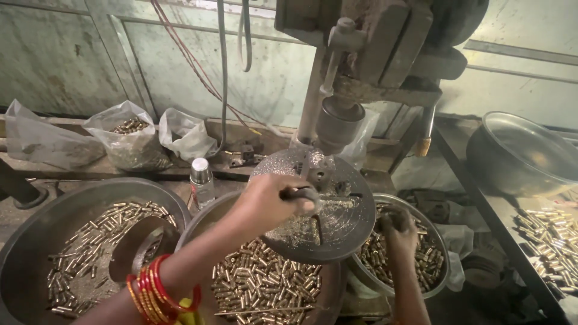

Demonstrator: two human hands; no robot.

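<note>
My left hand [268,201] reaches over the round drill-press table [349,219] and grips a dark-handled tool [301,194] near the drill chuck [337,123]. Red and orange bangles ring that wrist. My right hand [397,232] is down in the right metal bowl [439,241], closed among several small brass cylinders. Brass shavings litter the round table. A wide metal basin [198,219] below my left arm holds many more brass cylinders [265,283].
A large pan [36,229] at left holds brass pieces and a small dish. Plastic bags [129,141] of parts and a small spray can [201,180] stand behind. A metal bowl [521,153] and loose brass pieces [551,238] sit on the right shelf.
</note>
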